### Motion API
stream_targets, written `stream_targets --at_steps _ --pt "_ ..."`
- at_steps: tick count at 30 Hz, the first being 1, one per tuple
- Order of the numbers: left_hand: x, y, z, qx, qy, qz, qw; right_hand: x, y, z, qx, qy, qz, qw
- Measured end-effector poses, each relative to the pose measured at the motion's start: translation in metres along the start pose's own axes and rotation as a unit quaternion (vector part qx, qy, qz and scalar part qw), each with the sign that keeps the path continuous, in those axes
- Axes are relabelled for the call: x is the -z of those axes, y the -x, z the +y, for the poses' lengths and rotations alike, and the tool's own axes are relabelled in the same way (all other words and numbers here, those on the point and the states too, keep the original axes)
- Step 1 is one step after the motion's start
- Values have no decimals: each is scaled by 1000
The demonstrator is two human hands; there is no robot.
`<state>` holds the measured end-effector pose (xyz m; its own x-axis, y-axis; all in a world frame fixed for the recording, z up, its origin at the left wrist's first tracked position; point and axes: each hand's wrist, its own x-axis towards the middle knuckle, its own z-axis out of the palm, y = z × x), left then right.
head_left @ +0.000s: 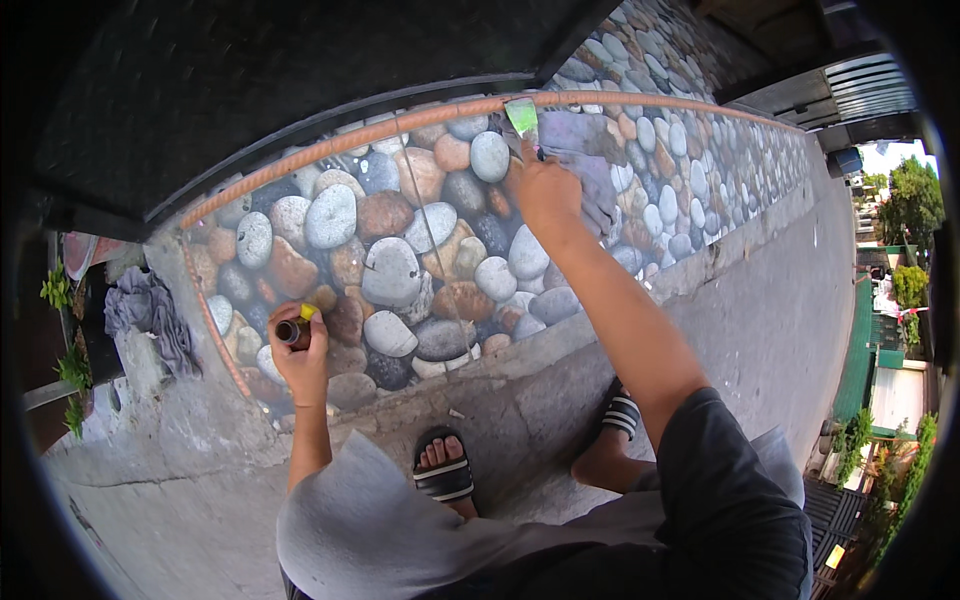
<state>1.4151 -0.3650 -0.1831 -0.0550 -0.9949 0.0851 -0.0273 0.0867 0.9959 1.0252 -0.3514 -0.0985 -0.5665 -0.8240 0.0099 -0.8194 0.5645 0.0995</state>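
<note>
My left hand (300, 360) is closed around a small brown bottle (290, 332), its dark round mouth facing up. A yellow cap (308, 312) sits at the fingertips of that same hand, beside the bottle's mouth. Stretched out ahead, my right hand (548, 190) grips a small scraper (522, 116) with a flat, bright green end. The scraper's tip is at the orange rope-like border strip (400, 122); whether it touches cannot be told. Most of its handle is hidden by my fingers. A crumpled grey cloth (590, 165) lies just right of my right hand on the pebble-patterned surface (390, 272).
A dark panel (250, 100) rises beyond the border strip. Another grey cloth (150, 315) lies on the concrete at the left. My feet, in black-and-white striped slides (444, 482), stand on the grey pavement (745, 300). Plants and fences are at the far right.
</note>
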Motion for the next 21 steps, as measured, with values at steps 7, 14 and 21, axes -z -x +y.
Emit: stream_targets --at_steps 7,14,21 --pt "0 1 -1 -1 10 4 1000 5 -1 3 22 7 10 1000" --pt "-1 0 2 4 9 2 1000 2 6 1 16 0 6 1000" --pt "1 0 1 4 6 0 1000 11 2 -3 30 10 10 999"
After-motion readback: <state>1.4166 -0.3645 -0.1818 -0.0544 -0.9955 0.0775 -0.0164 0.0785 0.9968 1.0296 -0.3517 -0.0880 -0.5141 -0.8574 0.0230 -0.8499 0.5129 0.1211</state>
